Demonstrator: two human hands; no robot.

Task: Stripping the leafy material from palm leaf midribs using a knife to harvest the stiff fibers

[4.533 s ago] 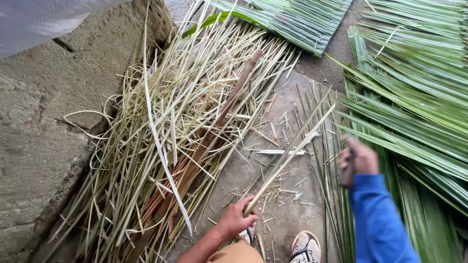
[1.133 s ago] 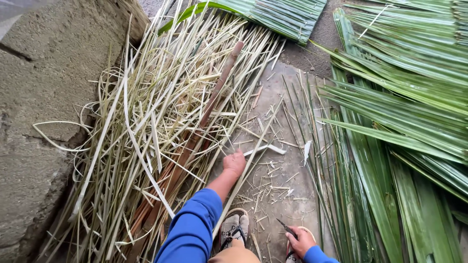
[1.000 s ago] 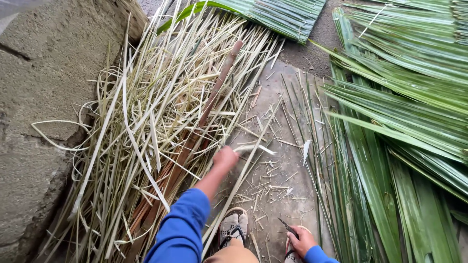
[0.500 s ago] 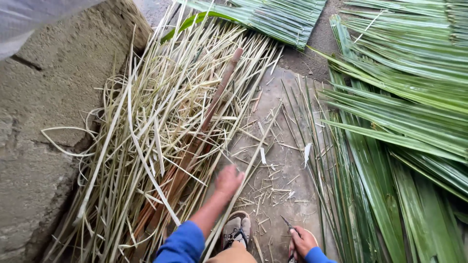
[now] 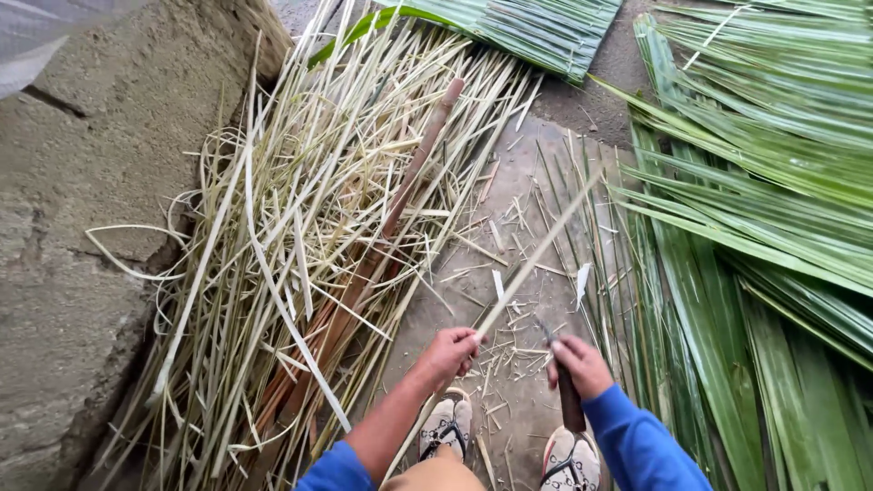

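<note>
Concrete floor [image 5: 509,227] littered with shavings, pale stripped strips [image 5: 300,227] heaped left, green palm leaves [image 5: 755,209] right, left hand [image 5: 448,353] fingers clenched around a leaf rib [image 5: 532,264] slanting up-right, right hand [image 5: 578,365] gripping a knife [image 5: 566,386] beside it.

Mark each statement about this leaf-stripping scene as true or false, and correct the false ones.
1. The left hand grips a long pale stick. True.
2. The right hand is empty. False: it holds a knife with a dark handle, blade pointing up.
3. The green palm leaves lie to the person's right. True.
4. The pile of pale stripped strips lies on top of the green leaves. False: it lies on the left, beside the concrete wall.
5. The person is barefoot. False: sandals are on both feet.
</note>
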